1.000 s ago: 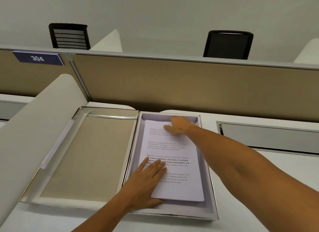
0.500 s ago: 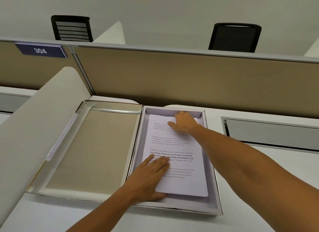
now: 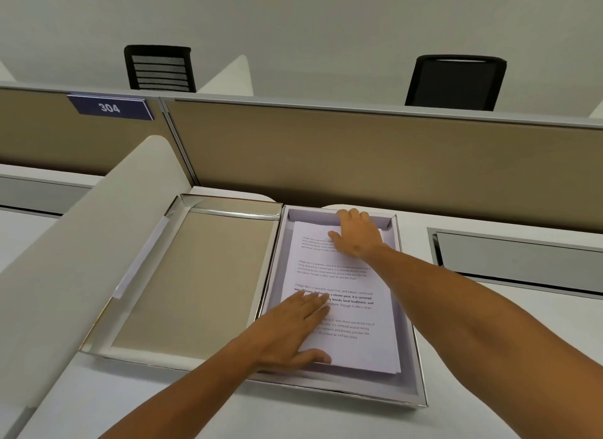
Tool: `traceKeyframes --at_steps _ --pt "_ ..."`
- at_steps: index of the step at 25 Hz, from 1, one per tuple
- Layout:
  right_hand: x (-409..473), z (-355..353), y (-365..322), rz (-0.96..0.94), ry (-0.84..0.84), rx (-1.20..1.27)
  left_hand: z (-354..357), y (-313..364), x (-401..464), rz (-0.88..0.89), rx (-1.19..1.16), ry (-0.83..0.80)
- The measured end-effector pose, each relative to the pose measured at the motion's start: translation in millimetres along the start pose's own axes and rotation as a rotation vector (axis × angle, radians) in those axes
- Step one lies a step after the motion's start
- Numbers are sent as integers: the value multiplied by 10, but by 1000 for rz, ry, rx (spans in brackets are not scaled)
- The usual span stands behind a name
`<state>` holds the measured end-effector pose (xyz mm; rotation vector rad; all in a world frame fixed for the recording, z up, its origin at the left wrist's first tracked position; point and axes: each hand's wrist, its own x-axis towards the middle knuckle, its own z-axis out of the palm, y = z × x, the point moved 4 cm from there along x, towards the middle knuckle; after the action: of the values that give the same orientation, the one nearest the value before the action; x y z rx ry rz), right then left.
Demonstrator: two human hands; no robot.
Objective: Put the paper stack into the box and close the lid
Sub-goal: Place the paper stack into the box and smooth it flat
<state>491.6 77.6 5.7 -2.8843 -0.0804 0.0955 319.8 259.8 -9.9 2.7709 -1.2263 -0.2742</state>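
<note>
A white paper stack (image 3: pixel 352 291) with printed text lies inside the shallow grey box (image 3: pixel 412 350) on the desk. The box's lid (image 3: pixel 195 275) is hinged at the left and lies flat open, its beige inside facing up. My left hand (image 3: pixel 293 327) rests flat on the stack's near left part, fingers spread, thumb at the near edge. My right hand (image 3: pixel 357 233) lies on the stack's far edge, fingers curled over it towards the box's far wall.
A white curved divider (image 3: pixel 81 269) rises just left of the open lid. A beige partition (image 3: pixel 359 157) runs behind the box. A grey cable tray cover (image 3: pixel 518 262) is set in the desk at the right. Two black chairs (image 3: pixel 453 82) stand beyond.
My right hand has slid a little further to the stack's far edge. My left hand stays flat on the paper. The view has shifted slightly.
</note>
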Motion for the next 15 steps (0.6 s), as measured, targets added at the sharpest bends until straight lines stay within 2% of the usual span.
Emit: traceKeyframes --at_steps 2,5,10,15 --pt "-57 -14 -28 -1 40 82 -104 -109 -60 -87 -59 78" --pt "-167 0 -51 -54 40 103 -212 -330 -318 -288 -150 307" --pt "-448 202 -142 -280 -169 -45 -143 -570 -979 -488 -246 593" --pt "-542 357 -155 -293 -320 -142 -70 -797 -1488 -734 -222 710"
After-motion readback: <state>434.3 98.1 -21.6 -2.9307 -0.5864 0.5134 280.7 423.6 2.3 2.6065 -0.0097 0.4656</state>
